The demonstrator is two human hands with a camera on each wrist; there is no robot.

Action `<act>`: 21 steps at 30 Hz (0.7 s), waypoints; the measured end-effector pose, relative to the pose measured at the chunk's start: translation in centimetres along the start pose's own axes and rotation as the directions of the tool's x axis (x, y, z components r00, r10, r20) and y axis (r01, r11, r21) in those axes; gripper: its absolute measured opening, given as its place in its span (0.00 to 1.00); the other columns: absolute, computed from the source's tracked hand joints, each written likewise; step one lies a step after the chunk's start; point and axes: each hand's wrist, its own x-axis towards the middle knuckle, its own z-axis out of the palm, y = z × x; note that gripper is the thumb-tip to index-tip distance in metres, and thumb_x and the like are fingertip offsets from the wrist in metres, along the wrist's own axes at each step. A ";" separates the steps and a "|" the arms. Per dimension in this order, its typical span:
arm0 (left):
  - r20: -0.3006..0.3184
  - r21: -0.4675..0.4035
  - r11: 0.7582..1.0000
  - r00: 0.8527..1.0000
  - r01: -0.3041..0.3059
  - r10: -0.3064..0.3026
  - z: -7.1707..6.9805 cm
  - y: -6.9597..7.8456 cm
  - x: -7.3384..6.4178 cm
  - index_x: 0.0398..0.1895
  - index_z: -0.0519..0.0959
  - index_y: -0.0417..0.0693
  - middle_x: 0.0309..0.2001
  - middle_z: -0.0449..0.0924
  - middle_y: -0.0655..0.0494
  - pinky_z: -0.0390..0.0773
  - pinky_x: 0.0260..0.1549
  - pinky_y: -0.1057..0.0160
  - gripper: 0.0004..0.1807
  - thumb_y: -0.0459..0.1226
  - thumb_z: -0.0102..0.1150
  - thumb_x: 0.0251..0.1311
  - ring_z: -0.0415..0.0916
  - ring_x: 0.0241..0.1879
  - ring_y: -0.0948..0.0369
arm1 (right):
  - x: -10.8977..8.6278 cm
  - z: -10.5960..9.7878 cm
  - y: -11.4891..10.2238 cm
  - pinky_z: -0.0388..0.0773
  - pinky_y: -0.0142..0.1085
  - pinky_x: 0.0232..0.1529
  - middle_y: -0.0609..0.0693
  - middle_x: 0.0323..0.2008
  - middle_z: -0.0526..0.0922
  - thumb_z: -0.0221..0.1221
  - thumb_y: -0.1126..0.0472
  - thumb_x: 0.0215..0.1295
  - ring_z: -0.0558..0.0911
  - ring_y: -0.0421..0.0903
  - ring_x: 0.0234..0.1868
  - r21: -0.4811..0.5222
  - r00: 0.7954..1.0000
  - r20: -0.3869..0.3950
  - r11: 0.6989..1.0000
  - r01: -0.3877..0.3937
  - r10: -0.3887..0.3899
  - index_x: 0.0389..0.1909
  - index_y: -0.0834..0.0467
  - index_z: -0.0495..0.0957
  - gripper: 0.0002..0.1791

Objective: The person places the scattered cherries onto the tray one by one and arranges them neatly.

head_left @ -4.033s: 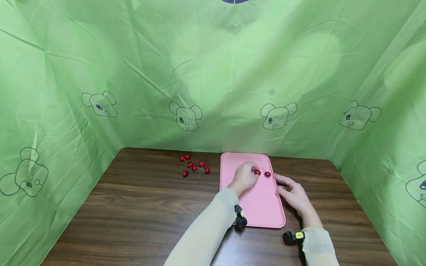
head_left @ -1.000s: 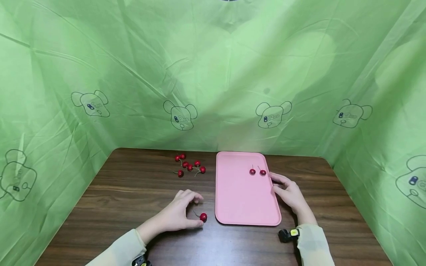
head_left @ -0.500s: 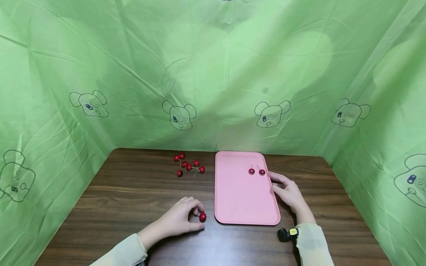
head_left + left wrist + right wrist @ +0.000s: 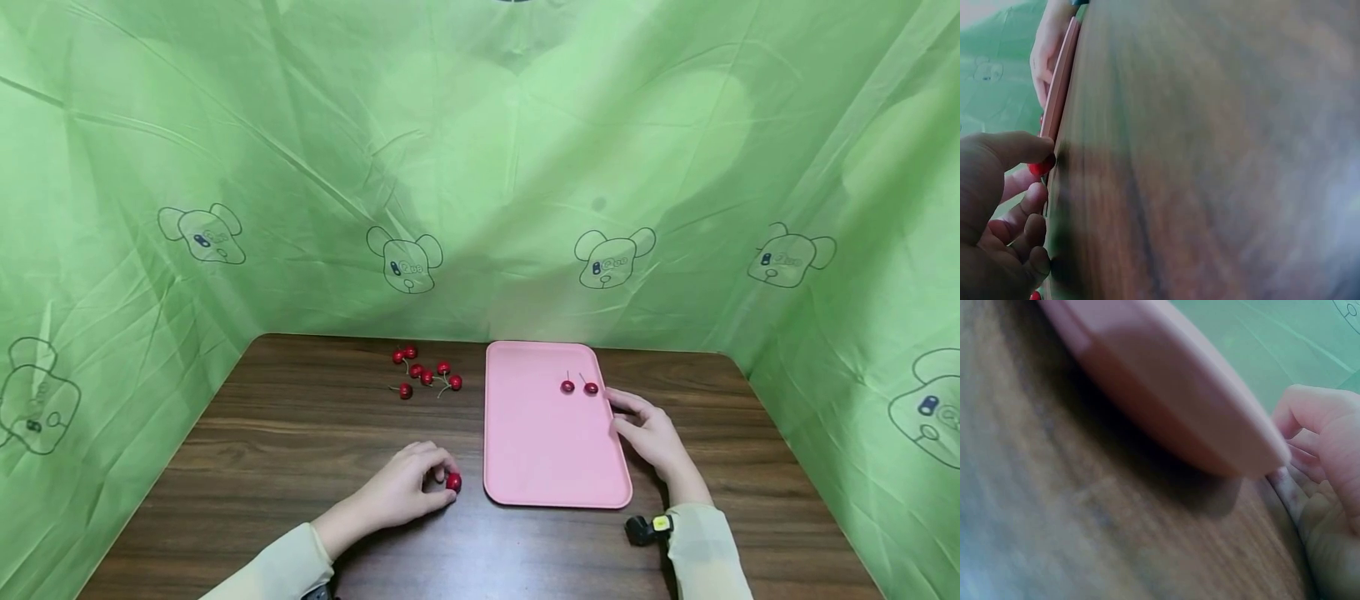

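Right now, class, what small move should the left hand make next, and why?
Probably lift the red cherry over onto the pink tray: the left hand pinches it just outside, and two other cherries already lie on that tray.

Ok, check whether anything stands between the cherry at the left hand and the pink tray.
Nothing visible does. The cherry in the left hand has only the raised left rim of the pink tray to cross; the right hand is at the opposite edge.

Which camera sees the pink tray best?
The head view: it shows the pink tray from above, nearly whole. The left wrist view shows only its thin edge; the right wrist view shows just one part, close up and cut off.
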 end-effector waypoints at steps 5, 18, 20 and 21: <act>-0.014 -0.007 1.000 1.000 0.005 -0.005 -0.4 -0.5 0.2 0.39 0.82 0.59 0.31 0.77 0.63 0.69 0.34 0.71 0.13 0.41 0.75 0.52 0.72 0.31 0.66 | 0.0 0.0 0.0 0.76 0.22 0.48 0.65 0.67 0.74 0.60 0.71 0.67 0.81 0.63 0.59 -0.007 1.000 0.000 1.000 -0.008 0.008 0.68 0.65 0.72 0.28; 0.003 -0.089 0.995 0.999 0.043 -0.043 -1.0 -1.3 0.6 0.47 0.82 0.56 0.36 0.79 0.64 0.75 0.30 0.72 0.16 0.34 0.70 0.54 0.76 0.28 0.66 | 0.0 0.0 0.1 0.76 0.22 0.48 0.65 0.67 0.74 0.60 0.71 0.66 0.81 0.64 0.59 -0.012 1.000 -0.005 1.000 0.002 -0.002 0.68 0.65 0.72 0.28; 0.002 -0.080 0.996 0.999 0.044 -0.044 -1.1 -1.3 0.6 0.47 0.82 0.56 0.36 0.79 0.64 0.74 0.30 0.72 0.17 0.34 0.70 0.54 0.76 0.28 0.66 | 0.0 0.0 0.1 0.76 0.22 0.48 0.65 0.67 0.74 0.60 0.71 0.66 0.81 0.63 0.60 -0.017 1.000 -0.007 1.000 0.002 -0.002 0.68 0.65 0.72 0.28; 0.002 -0.072 0.996 0.999 0.043 -0.043 -1.1 -1.4 0.6 0.47 0.83 0.56 0.36 0.79 0.64 0.74 0.30 0.72 0.17 0.34 0.70 0.53 0.76 0.29 0.66 | 0.0 0.0 0.1 0.76 0.21 0.48 0.64 0.67 0.74 0.60 0.71 0.66 0.81 0.63 0.60 -0.021 1.000 -0.007 1.000 0.001 -0.001 0.68 0.65 0.72 0.28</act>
